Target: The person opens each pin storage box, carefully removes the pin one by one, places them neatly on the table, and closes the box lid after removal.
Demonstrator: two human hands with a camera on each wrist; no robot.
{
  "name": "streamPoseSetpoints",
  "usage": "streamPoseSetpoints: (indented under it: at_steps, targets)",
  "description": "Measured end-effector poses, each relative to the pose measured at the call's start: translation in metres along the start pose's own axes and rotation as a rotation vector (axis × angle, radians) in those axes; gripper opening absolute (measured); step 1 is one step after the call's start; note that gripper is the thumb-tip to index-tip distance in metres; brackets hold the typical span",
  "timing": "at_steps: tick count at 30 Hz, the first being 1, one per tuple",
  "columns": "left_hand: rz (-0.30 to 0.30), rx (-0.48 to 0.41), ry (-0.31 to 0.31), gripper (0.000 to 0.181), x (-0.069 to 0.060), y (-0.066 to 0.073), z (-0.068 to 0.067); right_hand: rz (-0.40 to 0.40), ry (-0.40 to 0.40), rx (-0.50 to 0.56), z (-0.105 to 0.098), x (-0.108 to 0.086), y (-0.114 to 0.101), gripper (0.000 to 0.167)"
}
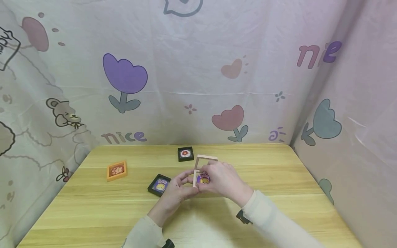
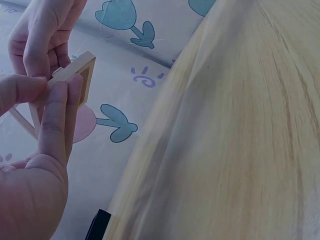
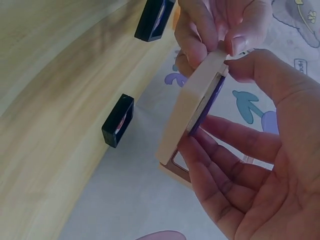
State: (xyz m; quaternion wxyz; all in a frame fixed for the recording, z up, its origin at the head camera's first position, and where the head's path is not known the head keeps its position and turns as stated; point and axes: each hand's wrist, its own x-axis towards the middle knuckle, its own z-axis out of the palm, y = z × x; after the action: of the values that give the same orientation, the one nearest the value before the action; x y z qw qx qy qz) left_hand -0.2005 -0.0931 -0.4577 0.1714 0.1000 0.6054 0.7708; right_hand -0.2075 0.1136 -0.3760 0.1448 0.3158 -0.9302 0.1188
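A pale pink hinged frame (image 1: 195,179) is held above the table, its second half (image 1: 207,157) standing open behind. Inside the near half is a round purple badge (image 1: 203,179) with a yellow figure. My left hand (image 1: 177,193) pinches the frame's left edge between thumb and fingers. On the other side my right hand (image 1: 221,179) grips the frame, its thumb low by the badge and its fingers at the top. The right wrist view shows the badge (image 3: 207,106) edge-on against the frame (image 3: 192,100), with right fingers (image 3: 220,175) behind it.
A black frame with a purple badge (image 1: 159,185) lies just left of my left hand. Farther back is a small black frame with a red flower (image 1: 185,154). An orange frame (image 1: 116,171) lies at the left of the wooden table (image 1: 93,206). Printed curtains surround the table.
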Motion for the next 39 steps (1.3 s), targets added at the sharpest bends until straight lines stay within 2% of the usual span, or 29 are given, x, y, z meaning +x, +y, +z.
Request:
streamPoseSetpoints:
  at_steps: [7,13,18,22,29,39]
  targets:
    - [-0.020,-0.005,0.024,0.083,0.000,0.000,0.000,-0.028,0.003,0.042,0.003,-0.001,0.001,0.038]
    - [-0.022,-0.012,0.018,0.083,0.001,0.000,-0.001,-0.042,0.028,0.097,0.003,-0.002,0.002,0.032]
    - [-0.017,0.002,0.026,0.085,0.003,-0.001,-0.004,-0.029,0.037,0.157,-0.003,-0.004,0.005,0.030]
    - [-0.020,-0.012,0.046,0.087,0.003,0.000,-0.006,0.003,0.011,0.182,-0.006,-0.006,0.011,0.029]
    - [-0.017,-0.059,0.062,0.087,0.002,0.001,-0.010,0.058,-0.001,0.153,-0.007,-0.012,0.033,0.025]
    - [-0.017,-0.080,0.048,0.086,0.000,0.004,-0.012,0.166,-0.038,0.139,0.011,-0.025,0.081,0.027]
